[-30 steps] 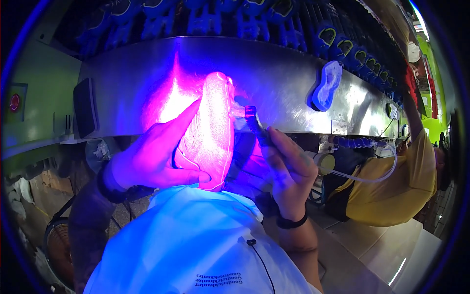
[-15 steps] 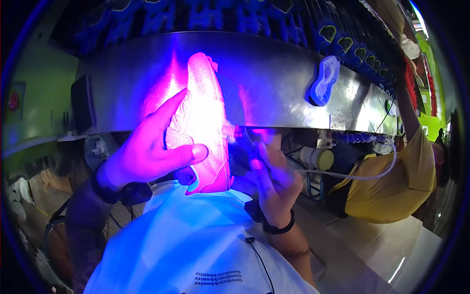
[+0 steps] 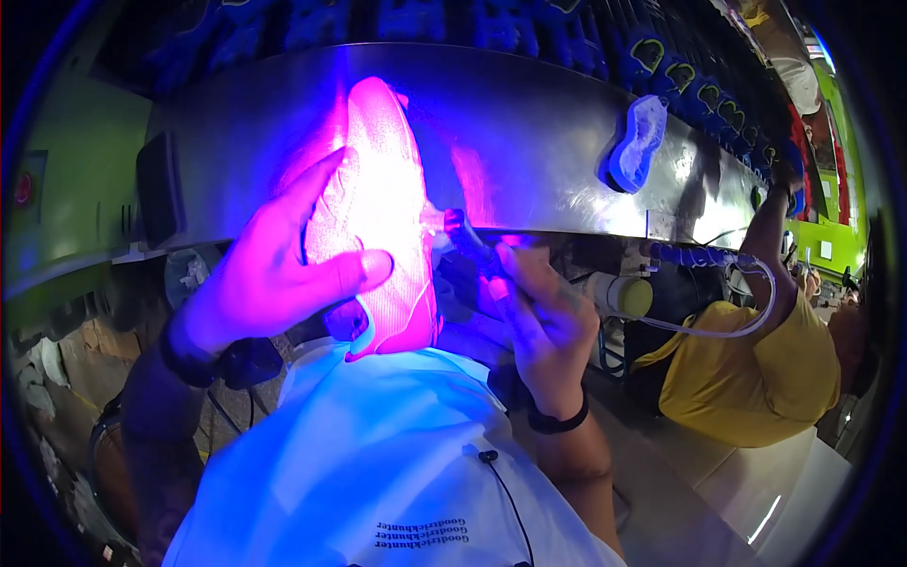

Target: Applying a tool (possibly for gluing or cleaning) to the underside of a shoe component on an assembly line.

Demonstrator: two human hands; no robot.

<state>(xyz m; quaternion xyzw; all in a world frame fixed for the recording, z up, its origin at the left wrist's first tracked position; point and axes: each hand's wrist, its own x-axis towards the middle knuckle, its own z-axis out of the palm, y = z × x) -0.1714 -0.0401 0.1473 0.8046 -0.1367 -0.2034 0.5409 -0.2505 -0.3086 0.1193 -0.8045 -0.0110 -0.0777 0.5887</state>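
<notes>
A low-cut shoe [image 3: 385, 198], washed out by strong pink and violet light, is held upright with its toe pointing away from me. My left hand [image 3: 269, 269] grips it from the left, thumb across the near part and fingers along its far side. From the right, my right hand [image 3: 548, 326] pinches the dark handle of a slim brush [image 3: 470, 244]. Its pale tip touches the shoe's right side, near the edge of the sole. Glare hides the detail of the shoe's middle.
Behind the shoe runs a shiny metal bench [image 3: 539, 142], with a blue-and-white shoe sole [image 3: 641, 144] on it. Rows of dark shoes [image 3: 647, 55] line its far side. At the right, a person in a yellow shirt [image 3: 756, 369] reaches toward the bench, near a pale hose [image 3: 770, 293].
The shoe and my left hand have shifted slightly up and left in view. The brush, blurred before, now shows clearly with its tip on the shoe's side. The other person's arm has moved lower.
</notes>
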